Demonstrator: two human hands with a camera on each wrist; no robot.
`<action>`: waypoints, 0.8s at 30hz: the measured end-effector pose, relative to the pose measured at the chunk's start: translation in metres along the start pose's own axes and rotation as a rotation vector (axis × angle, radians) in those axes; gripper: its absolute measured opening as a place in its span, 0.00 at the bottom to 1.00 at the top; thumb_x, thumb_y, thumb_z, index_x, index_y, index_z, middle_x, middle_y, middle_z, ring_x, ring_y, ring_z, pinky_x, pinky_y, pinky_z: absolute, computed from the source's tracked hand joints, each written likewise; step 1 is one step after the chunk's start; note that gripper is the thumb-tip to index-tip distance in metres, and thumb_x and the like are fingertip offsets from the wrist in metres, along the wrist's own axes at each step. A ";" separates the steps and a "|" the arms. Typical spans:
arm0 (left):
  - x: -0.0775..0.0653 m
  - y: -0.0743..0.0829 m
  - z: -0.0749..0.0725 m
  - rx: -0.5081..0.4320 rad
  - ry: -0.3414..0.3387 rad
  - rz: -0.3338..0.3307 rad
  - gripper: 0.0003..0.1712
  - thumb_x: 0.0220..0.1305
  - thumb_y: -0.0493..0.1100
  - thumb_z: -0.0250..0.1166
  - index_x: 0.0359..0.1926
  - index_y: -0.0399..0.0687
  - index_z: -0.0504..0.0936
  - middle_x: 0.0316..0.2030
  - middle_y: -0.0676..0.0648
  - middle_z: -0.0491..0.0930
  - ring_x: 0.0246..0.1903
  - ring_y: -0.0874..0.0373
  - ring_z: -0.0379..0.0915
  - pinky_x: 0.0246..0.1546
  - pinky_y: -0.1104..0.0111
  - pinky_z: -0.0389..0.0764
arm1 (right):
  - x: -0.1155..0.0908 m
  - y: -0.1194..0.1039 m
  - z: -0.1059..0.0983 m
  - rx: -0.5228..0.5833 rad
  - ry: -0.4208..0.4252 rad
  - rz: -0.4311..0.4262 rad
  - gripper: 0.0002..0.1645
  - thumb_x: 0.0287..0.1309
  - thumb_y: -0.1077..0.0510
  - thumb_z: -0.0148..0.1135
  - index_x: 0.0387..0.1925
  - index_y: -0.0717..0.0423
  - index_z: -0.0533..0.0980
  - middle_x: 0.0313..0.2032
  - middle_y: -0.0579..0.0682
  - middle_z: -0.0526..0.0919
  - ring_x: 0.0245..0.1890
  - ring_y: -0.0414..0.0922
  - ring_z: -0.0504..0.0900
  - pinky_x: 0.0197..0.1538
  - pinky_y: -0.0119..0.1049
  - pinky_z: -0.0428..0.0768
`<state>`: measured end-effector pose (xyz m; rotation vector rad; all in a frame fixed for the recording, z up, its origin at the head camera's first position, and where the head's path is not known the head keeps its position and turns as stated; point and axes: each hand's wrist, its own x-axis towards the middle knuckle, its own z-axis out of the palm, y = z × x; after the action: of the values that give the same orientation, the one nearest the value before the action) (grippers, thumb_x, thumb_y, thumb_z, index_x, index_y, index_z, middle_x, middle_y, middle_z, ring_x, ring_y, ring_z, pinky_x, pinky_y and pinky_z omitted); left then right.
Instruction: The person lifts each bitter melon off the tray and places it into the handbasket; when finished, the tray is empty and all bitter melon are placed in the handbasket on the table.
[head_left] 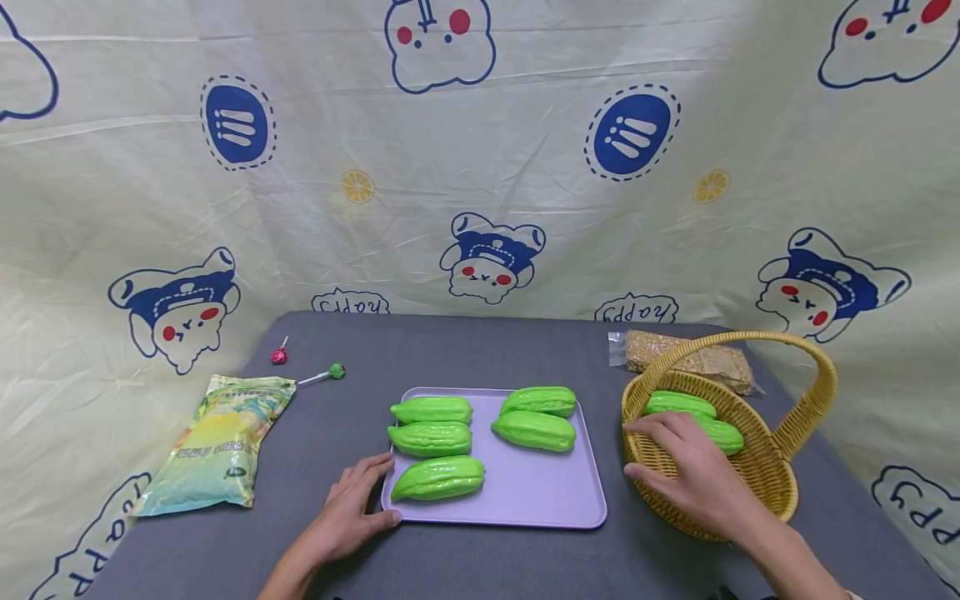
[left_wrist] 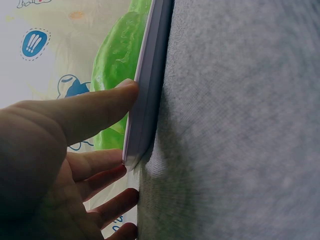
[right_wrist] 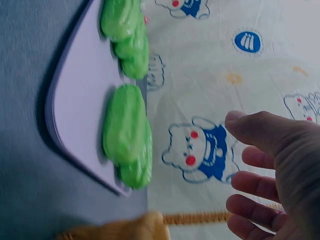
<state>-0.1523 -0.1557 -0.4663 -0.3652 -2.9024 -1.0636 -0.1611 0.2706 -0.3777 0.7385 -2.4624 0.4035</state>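
Note:
A lilac tray (head_left: pixel 536 500) carries several glossy green ridged gourds (head_left: pixel 438 478), grouped on its left half and at its back right. My left hand (head_left: pixel 351 510) is at the tray's left end, thumb by the near corner and fingertips at the side. In the left wrist view, the thumb (left_wrist: pixel 100 112) touches the rim and the fingers stay nearly straight. Over the near left part of a yellow woven basket (head_left: pixel 776 492) is my right hand (head_left: pixel 693 475), fingers spread and holding nothing. Two green gourds (head_left: pixel 722 435) lie inside the basket, partly hidden by that hand.
A colourful plastic bag (head_left: pixel 217 450) lies at the left. Behind it are a red lollipop (head_left: pixel 279 356) and a green lollipop (head_left: pixel 337 371). A clear pack of tan grains (head_left: pixel 697 358) lies behind the basket, whose tall handle (head_left: pixel 821 379) arches up.

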 end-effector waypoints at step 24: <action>0.000 0.001 0.000 0.001 -0.003 -0.008 0.39 0.45 0.48 0.73 0.60 0.42 0.72 0.63 0.46 0.69 0.60 0.46 0.62 0.52 0.53 0.62 | 0.021 -0.028 0.067 0.043 -0.033 -0.037 0.30 0.37 0.50 0.76 0.46 0.51 0.79 0.42 0.46 0.78 0.41 0.41 0.72 0.40 0.38 0.74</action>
<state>-0.1521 -0.1551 -0.4659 -0.3563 -2.9096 -1.0634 -0.1867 0.2114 -0.4172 0.8134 -2.4737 0.4342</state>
